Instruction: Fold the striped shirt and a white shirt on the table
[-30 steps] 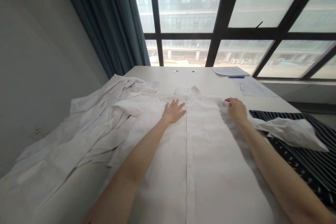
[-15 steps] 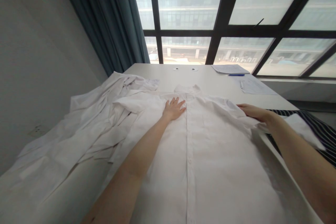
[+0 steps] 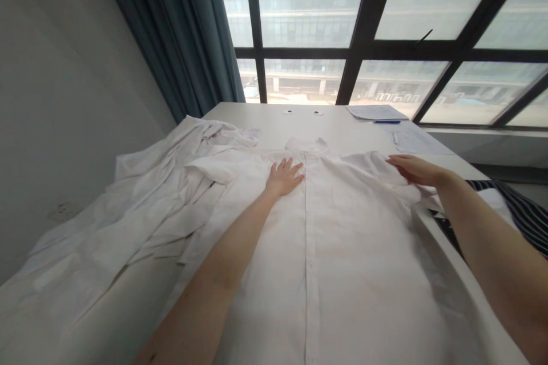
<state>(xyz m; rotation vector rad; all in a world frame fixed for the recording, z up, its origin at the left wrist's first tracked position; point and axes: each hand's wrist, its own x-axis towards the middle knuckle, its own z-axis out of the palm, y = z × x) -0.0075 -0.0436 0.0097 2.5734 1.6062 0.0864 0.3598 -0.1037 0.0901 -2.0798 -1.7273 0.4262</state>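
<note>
A white buttoned shirt (image 3: 351,239) lies front side up on the table, its collar towards the window. Flat on its chest, beside the button placket, rests my left hand (image 3: 285,177) with the fingers spread. My right hand (image 3: 411,170) is at the shirt's right sleeve near the table edge, its fingers closed on the fabric, which is slightly lifted; the thumb side is partly hidden. The end of that sleeve hangs past the edge, behind my right forearm.
More crumpled white garments (image 3: 158,182) are heaped along the left side. Papers (image 3: 377,112) and a blue pen (image 3: 387,122) lie at the far right of the white table (image 3: 252,114). Black-and-white striped cloth (image 3: 524,219) is beyond the right edge.
My right hand has risen a little, lifting the sleeve fabric with it, and more of the table's right edge shows. My left hand has stayed in place on the shirt.
</note>
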